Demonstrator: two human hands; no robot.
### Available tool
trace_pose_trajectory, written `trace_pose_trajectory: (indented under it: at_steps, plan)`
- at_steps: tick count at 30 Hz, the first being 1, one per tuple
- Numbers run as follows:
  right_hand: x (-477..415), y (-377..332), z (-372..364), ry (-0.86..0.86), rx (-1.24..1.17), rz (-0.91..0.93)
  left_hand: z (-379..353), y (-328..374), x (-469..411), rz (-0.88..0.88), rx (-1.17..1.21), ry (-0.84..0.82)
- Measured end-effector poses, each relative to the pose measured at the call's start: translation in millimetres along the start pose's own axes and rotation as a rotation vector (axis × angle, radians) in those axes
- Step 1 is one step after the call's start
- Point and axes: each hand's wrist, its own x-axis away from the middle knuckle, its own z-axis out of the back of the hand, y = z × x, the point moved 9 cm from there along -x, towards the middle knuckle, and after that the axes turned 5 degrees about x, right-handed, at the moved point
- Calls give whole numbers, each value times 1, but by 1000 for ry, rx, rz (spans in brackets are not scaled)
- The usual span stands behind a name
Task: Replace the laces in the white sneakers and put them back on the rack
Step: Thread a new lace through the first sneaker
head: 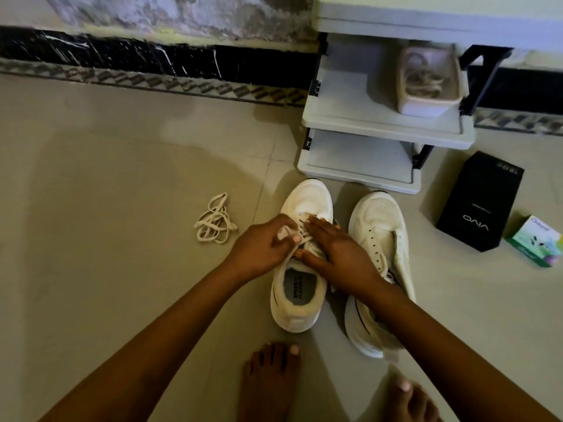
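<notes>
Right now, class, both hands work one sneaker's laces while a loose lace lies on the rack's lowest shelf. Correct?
No: the head view shows the loose lace on the floor left of the sneaker, not the rack. The left hand and right hand are at its laces.

The right white sneaker (379,217) has a matt mesh-cloth toe, the loose flat cream lace (213,220) is woven cloth, the grey tiered rack (359,166) smooth plastic.

Home interior: tiled floor (122,178), plastic shoe rack (387,129) against skirted wall (152,56).
</notes>
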Motion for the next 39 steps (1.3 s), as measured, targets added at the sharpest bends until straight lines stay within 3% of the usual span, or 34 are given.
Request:
trace_pose_trajectory:
  at_steps: [3,6,10,12,15,20,26,30,32,37,39]
  plan:
    - [0,1,0,3,-4,-6,7,-2,-4,-18,-72,98]
    - [0,2,0,8,1,0,7,3,-9,-11,-185,51]
    - [1,2,2,24,-11,3,43,28,1,90,549,96]
    - [1,3,2,21,-23,-3,75,39,4,42,666,207]
    - [1,3,0,7,-43,-7,85,40,1,16,559,228]
    - [1,2,1,38,-43,9,14,9,0,47,137,-11]
    - [2,2,0,13,-16,2,3,-10,-6,84,47,133]
    - [3,0,3,20,-5,3,19,3,-3,132,530,172]
    - [4,0,6,37,-45,-3,23,6,1,127,604,155]
    - [6,-5,5,8,-4,0,29,-3,-2,134,80,116]
    - [10,-4,11,79,-17,-39,35,-5,-2,155,-5,120]
